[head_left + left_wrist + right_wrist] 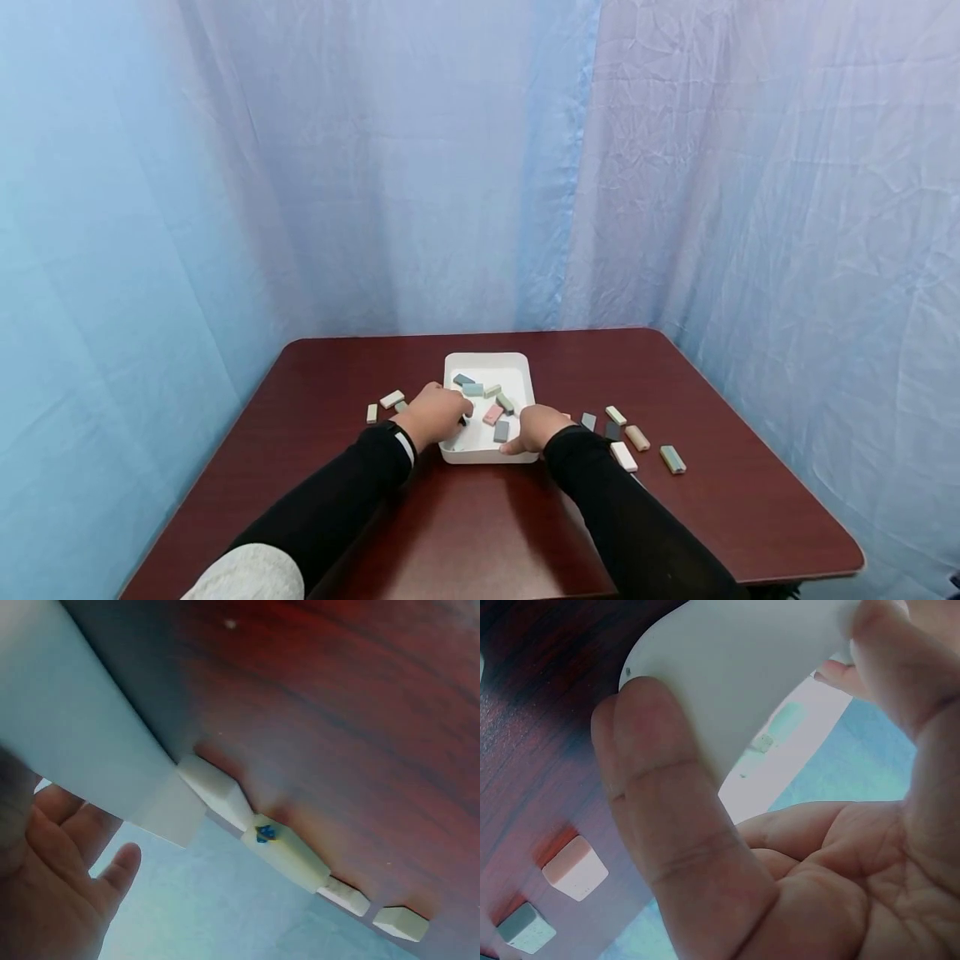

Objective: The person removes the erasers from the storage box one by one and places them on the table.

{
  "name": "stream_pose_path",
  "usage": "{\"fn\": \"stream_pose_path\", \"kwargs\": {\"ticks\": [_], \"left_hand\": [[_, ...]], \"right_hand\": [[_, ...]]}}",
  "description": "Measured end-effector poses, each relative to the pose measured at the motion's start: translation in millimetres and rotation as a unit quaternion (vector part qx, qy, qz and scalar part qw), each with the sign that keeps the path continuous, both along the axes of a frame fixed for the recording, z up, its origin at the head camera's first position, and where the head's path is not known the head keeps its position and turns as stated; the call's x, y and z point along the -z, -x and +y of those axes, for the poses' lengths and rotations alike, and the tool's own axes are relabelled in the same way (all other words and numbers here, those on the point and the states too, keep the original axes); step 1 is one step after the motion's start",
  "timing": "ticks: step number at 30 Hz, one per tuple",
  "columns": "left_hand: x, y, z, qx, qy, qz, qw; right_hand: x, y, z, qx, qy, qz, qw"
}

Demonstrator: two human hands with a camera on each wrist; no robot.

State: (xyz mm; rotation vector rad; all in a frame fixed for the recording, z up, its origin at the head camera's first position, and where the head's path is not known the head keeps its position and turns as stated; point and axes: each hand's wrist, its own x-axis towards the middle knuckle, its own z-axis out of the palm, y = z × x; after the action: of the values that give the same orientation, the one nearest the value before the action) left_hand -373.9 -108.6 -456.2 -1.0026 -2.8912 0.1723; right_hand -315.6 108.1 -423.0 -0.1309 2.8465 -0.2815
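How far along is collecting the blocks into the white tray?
Roughly half done. Several blocks already lie in the white tray. In hand: the right hand grips the tray's near corner, and the left hand reaches over its left edge. Left: blocks on the table, left and right.

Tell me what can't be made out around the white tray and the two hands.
- Head view: left hand covers the tray's near-left corner; its grip is hidden.
- Left wrist view: blue mark on a block is too blurred to read.
- Right wrist view: right hand blocks most of the tray.
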Motion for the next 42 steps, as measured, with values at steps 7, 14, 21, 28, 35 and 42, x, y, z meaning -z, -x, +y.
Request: {"fn": "stream_pose_path", "kwargs": {"ticks": [7,14,21,28,35,42], "left_hand": [[1.1,2.9,4,0.003,0.013,0.007,0.9999],[-0.7,2.2,5,0.014,0.016,0.000,0.9998],[-4.5,-0.5,7,0.068,-0.034,-0.021,0.9969],[-2.4,-1.0,9,0.107,-0.078,-0.028,0.9908],[-7.9,7.1,2,0.122,-0.116,0.019,0.9855],[-16.7,17.0,-17,0.056,-0.153,0.029,0.9862]], "right_hand": [[-5.3,-1.3,-1,-0.003,-0.004,-0.007,1.000],[-7.8,-3.7,0,-0.003,-0.001,-0.004,1.000],[-6.3,-2.9,0,0.000,0.010,0.000,1.000],[-4.5,-6.2,0,0.002,0.015,-0.005,1.000],[-2.6,-2.4,4,0.006,0.016,-0.005,1.000],[-1.5,-1.9,4,0.004,0.008,-0.002,1.000]]}}
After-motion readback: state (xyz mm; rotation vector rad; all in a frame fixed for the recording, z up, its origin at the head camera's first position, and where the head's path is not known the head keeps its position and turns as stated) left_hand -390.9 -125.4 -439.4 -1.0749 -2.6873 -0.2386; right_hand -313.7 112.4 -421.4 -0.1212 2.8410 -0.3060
